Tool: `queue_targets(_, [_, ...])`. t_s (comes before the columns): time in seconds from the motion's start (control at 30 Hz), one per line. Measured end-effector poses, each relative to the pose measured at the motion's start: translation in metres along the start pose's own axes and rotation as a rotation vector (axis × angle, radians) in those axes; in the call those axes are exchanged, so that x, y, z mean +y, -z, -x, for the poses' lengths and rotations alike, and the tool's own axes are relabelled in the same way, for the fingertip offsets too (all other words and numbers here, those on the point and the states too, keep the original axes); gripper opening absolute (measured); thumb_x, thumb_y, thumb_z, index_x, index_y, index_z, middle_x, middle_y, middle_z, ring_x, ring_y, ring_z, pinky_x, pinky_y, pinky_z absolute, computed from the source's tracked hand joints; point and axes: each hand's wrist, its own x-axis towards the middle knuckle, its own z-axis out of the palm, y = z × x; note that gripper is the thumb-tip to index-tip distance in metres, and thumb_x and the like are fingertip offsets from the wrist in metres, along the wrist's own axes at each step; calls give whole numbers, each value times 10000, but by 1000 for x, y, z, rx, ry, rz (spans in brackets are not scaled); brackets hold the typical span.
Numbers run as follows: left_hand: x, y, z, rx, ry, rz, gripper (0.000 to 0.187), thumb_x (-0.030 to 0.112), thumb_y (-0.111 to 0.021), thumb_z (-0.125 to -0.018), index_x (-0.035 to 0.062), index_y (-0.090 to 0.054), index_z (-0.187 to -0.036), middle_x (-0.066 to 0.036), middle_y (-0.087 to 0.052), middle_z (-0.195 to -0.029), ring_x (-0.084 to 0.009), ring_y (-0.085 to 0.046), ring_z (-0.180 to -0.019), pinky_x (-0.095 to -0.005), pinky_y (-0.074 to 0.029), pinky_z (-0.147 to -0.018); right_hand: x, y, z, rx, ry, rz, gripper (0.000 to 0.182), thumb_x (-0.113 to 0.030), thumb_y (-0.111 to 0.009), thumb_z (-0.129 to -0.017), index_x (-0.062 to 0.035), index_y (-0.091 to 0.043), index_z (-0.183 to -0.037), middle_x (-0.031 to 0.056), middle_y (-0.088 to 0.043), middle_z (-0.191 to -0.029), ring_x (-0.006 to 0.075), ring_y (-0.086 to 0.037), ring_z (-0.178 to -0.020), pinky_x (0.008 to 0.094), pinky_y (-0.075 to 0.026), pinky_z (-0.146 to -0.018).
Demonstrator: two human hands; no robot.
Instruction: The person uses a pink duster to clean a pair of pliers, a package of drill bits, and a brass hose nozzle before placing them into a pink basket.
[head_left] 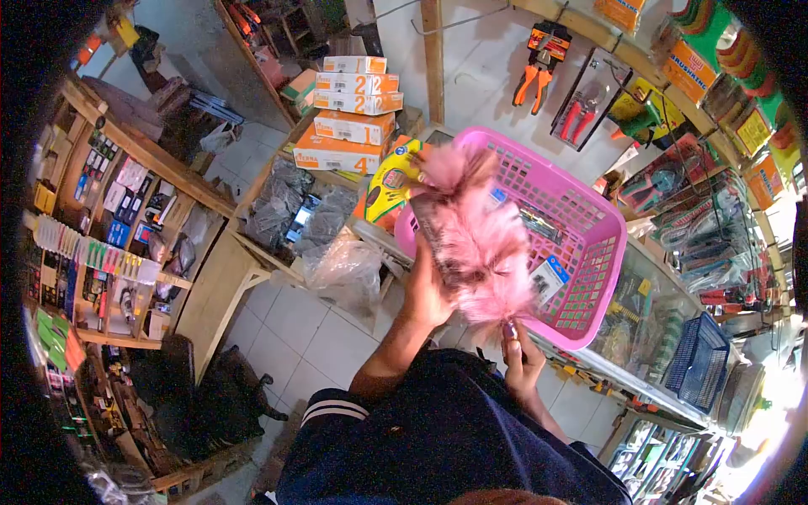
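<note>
A fluffy pink feather duster (pixel 488 244) is in front of me, over the left part of a pink plastic basket (pixel 602 252). My left hand (pixel 427 290) is against a dark flat item (pixel 438 227) at the duster's left side; its fingers are mostly hidden behind them. My right hand (pixel 522 358) has its fingers closed around the duster's dark handle (pixel 509 330), just below the feathers. Inside the basket lie a blue and white packet (pixel 549 278) and other small packaged items.
Orange and white boxes (pixel 353 126) are stacked behind the basket at the left. A glass counter (pixel 640 303) holds a blue basket (pixel 699 358) at the right. Tools hang on the wall. A black chair (pixel 227 396) stands at lower left.
</note>
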Motion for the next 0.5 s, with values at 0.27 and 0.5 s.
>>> queue_targets(0.27, [31,-19,-8,-60,-187,-265,630,502,-296,-1020,58,-330,-1466,-122,-437,-1452,-311,-432,-1323,-477,-314,-1124,44,14,20,-99,0,-16,381,-168,-568,-955,87,-574,-1238,144,-683,-1060,190,-626,-966,321,-475,-871])
queue_targets(0.5, [20,15,-2,-246,43,311,634,550,-319,-1001,107,-346,-1454,-86,-486,-1394,-246,-490,-1257,-451,-402,-1053,-15,-2,-6,-108,-47,-130,362,-140,-535,-971,54,-566,-1276,13,-598,-860,71,-502,-734,231,-422,-675])
